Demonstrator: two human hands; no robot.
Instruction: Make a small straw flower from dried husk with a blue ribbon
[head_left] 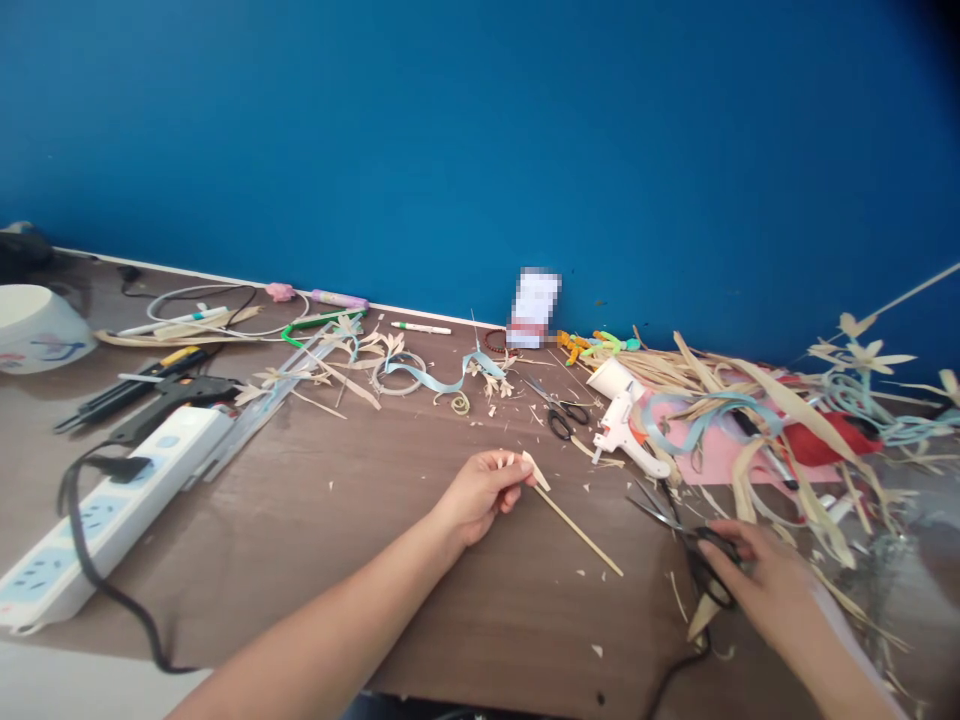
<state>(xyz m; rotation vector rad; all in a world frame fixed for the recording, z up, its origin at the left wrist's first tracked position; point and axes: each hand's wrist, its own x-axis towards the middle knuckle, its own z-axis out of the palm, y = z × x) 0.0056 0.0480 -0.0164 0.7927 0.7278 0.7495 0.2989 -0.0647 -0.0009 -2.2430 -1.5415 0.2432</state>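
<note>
Slanting from far left to near right above the brown wooden tabletop (300, 540), a thin straw-coloured stick (579, 531) points its bare end near right. The left hand (491, 490) pinches its far end, fingers together, beside a pale cream petal-shaped piece (538, 472). The right hand (757, 570) curls around black-handled metal scissors (679, 527), blades slightly parted, aimed far left. Just beyond those blades lies a white glue gun (624, 435); left, a white power strip (161, 470).
</note>
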